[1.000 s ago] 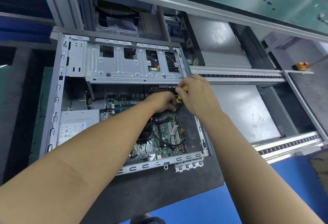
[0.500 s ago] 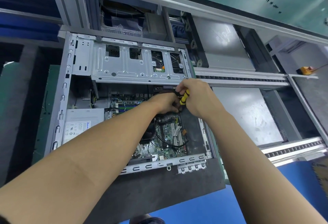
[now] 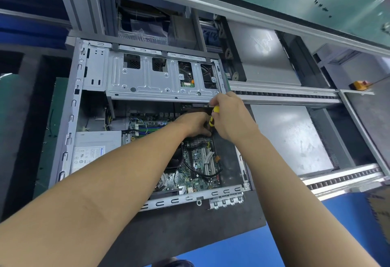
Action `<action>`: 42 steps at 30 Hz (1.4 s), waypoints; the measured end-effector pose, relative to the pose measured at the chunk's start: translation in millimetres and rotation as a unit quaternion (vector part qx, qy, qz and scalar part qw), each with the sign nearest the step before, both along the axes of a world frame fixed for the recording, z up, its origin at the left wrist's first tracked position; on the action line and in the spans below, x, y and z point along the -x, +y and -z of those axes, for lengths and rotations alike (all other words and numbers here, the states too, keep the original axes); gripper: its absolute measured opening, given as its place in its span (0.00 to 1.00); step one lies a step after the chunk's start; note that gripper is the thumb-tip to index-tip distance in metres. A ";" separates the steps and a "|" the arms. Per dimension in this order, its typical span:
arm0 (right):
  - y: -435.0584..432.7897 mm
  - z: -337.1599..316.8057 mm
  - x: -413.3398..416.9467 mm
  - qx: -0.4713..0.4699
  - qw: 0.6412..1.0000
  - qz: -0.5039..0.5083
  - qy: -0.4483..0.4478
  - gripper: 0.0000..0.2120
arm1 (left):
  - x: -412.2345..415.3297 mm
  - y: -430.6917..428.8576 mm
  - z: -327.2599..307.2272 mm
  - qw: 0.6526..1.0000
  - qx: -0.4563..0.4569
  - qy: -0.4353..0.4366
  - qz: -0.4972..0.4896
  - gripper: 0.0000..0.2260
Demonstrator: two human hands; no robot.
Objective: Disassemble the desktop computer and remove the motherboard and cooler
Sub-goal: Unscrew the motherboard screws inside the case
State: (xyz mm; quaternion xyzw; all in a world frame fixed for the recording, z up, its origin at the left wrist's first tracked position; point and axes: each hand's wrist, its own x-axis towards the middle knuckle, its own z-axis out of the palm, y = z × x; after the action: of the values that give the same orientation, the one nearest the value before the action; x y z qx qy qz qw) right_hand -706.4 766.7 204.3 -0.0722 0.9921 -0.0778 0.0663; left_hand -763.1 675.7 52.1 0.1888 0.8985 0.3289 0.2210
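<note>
Under the drive cage: both hands meet just below its near right corner, over the top edge of the motherboard.
Right hand: clenched round a yellow-and-black screwdriver. The handle shows between thumb and fingers, and the tip is hidden.
Left hand: knuckles up, fingers curled downward beside the screwdriver's lower part, touching the right hand. I cannot tell whether it grasps anything.
Motherboard: seated in the computer case, below the drive cage. The green board is bare below the hands, with a black cable looping over its slots.
Cooler: dark fan below the cage, just left of the cable loop, largely hidden by the left forearm.
Power supply: grey box below the cage's left end, label facing up.
Computer case: lying open on a dark foam mat, with the cage across its far end.
Conveyor rail: runs off rightward from the cage's right end.
</note>
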 end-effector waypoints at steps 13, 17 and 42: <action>6.7 7.5 -2.0 0.014 0.997 0.039 0.062 0.10 | 3.8 4.3 6.9 1.000 -0.007 -0.024 -0.015 0.06; 3.1 4.9 1.0 0.002 0.999 0.019 0.037 0.09 | 1.7 4.0 4.4 1.000 0.002 -0.012 -0.017 0.12; 4.0 -1.9 1.7 -0.021 0.999 -0.028 -0.013 0.15 | 1.5 3.1 4.5 1.000 -0.008 0.006 0.015 0.09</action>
State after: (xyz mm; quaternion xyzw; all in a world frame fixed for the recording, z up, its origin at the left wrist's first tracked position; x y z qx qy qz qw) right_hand -708.1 770.7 206.2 -0.0972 0.9903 -0.0558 0.0827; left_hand -764.5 678.8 47.6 0.2065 0.8943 0.3313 0.2188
